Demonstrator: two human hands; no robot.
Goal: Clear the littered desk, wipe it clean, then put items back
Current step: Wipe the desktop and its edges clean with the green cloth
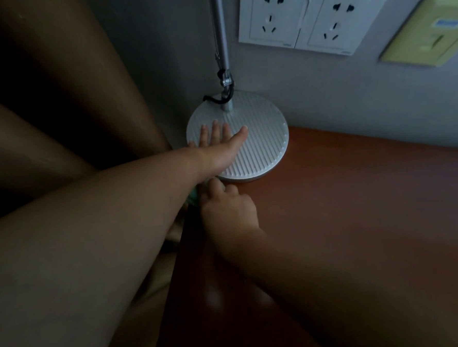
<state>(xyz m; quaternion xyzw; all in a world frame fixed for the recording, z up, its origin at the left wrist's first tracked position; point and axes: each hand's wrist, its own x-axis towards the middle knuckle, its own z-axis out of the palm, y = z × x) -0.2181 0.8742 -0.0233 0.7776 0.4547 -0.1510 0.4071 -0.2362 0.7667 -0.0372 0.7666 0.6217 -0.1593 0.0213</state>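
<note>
A silver desk lamp stands with its round ribbed base [261,147] on the far left corner of the reddish-brown desk [358,205]. Its pole [220,34] rises along the grey wall. My left hand [220,144] lies flat on the left part of the base, fingers straight and slightly apart. My right hand [227,208] rests on the desk just in front of the base, fingers curled, fingertips touching the base's front rim. A small bit of green cloth [193,196] peeks out between my left wrist and my right hand; the rest of it is hidden.
Two white wall sockets [312,15] and a yellowish wall plate [425,30] sit on the wall behind the desk. A brown curtain [70,89] hangs at the left, close to the lamp. A black cord [212,99] loops at the pole's foot.
</note>
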